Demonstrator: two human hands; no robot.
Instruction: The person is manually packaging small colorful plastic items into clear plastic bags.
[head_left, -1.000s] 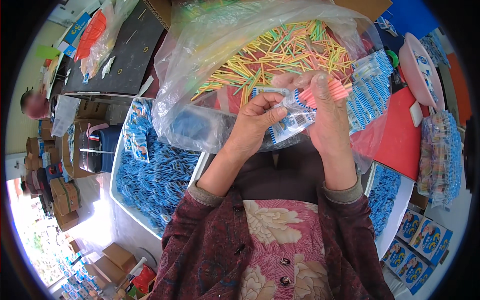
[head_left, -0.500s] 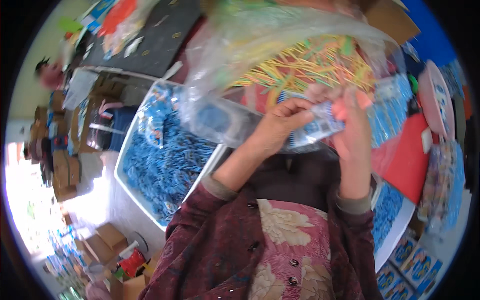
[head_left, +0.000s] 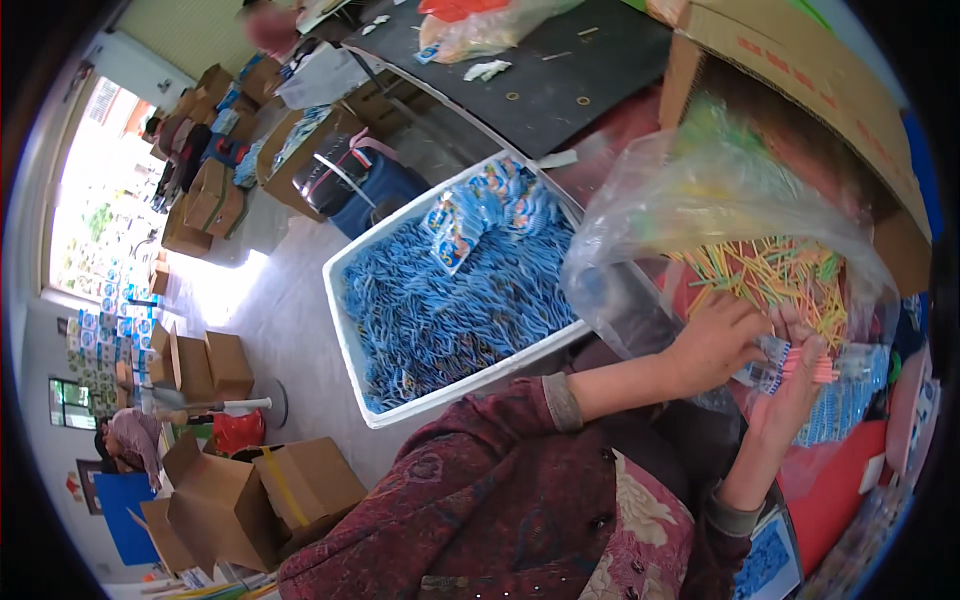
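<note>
Pink sticks (head_left: 812,366) in both hands' grip

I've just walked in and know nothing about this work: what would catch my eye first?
Probably the white bin heaped with blue packets, left of centre. At right, both hands, left and right, meet over a small packet with pink sticks, before a clear bag of yellow and green sticks.
</note>
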